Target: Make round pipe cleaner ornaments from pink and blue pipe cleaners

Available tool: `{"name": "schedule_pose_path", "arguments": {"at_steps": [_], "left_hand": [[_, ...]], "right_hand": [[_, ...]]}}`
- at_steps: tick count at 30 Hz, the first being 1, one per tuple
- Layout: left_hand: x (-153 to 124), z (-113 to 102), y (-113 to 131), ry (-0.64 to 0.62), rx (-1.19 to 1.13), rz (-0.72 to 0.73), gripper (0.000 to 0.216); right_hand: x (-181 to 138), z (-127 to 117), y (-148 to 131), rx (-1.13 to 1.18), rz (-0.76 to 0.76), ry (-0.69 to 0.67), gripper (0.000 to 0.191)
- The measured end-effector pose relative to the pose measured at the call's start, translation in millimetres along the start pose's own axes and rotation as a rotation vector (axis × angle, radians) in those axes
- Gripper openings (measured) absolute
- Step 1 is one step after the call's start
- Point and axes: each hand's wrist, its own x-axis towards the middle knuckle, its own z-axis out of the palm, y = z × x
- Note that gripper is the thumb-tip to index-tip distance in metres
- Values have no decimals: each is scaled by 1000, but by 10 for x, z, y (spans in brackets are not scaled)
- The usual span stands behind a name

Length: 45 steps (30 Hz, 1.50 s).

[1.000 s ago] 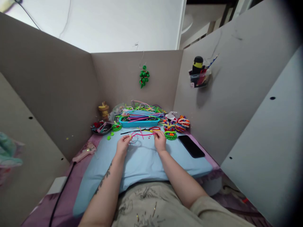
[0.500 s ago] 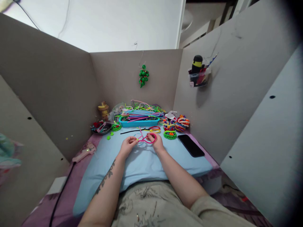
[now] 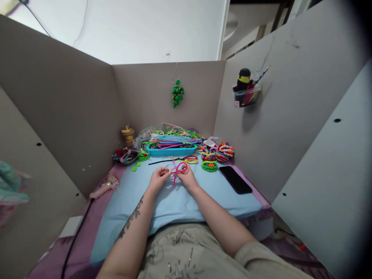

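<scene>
My left hand (image 3: 158,179) and my right hand (image 3: 185,177) meet over a light blue pillow (image 3: 177,201) on my lap. Both pinch a pink pipe cleaner (image 3: 179,169) bent into a loop between them, with a small yellow-green bit at the left fingertips. Fingers of both hands are closed on it. Just beyond lie a black pipe cleaner (image 3: 161,161) and a red-and-yellow loop (image 3: 190,159).
A turquoise tray (image 3: 171,149) heaped with coloured pipe cleaners stands at the back. Coiled pipe-cleaner pieces (image 3: 216,154) lie to the right, with a black phone (image 3: 235,179) beside them. A glue gun (image 3: 104,187) and its cord lie left. Grey cardboard walls (image 3: 72,108) enclose the spot.
My hands have drawn closer together. The pink pipe cleaner went from stretched out to a tight loop held between them.
</scene>
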Motion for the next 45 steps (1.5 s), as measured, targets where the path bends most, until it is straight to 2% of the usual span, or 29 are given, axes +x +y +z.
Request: {"name": "schedule_pose_path", "arguments": {"at_steps": [3, 7, 14, 19, 24, 28, 31, 33, 36, 41, 43, 45], "left_hand": [[5, 2, -13, 28, -9, -7, 35], [11, 1, -12, 55, -40, -45, 38], [41, -34, -22, 117, -136, -131, 40], [44, -47, -40, 84, -169, -189, 37], [28, -39, -34, 72, -207, -221, 38], [17, -25, -11, 58, -238, -230, 39], [27, -16, 3, 85, -249, -211, 38], [43, -17, 5, 153, -255, -175, 38], [71, -35, 0, 297, -251, -98, 39], [99, -102, -10, 510, -252, 29, 35], [108, -132, -19, 565, -275, 50, 34], [117, -154, -30, 590, -288, 49, 35]], "right_hand": [[-6, 15, 13, -30, -6, -48, 33], [8, -28, 73, -99, -20, -155, 10], [3, -72, 98, -260, -151, -277, 32], [-43, -60, -10, -429, -343, -229, 38], [-64, -57, -22, -592, -456, -179, 27], [-52, -75, 5, -526, -491, -100, 15], [-76, -64, 0, -500, -515, -65, 12], [-121, -26, -14, -508, -529, -130, 13], [-201, 50, -54, -481, -491, -356, 13], [-243, 36, -155, -192, -114, -926, 16], [-232, -16, -169, -70, -12, -1028, 20], [-209, -55, -147, -3, 52, -1027, 22]]}}
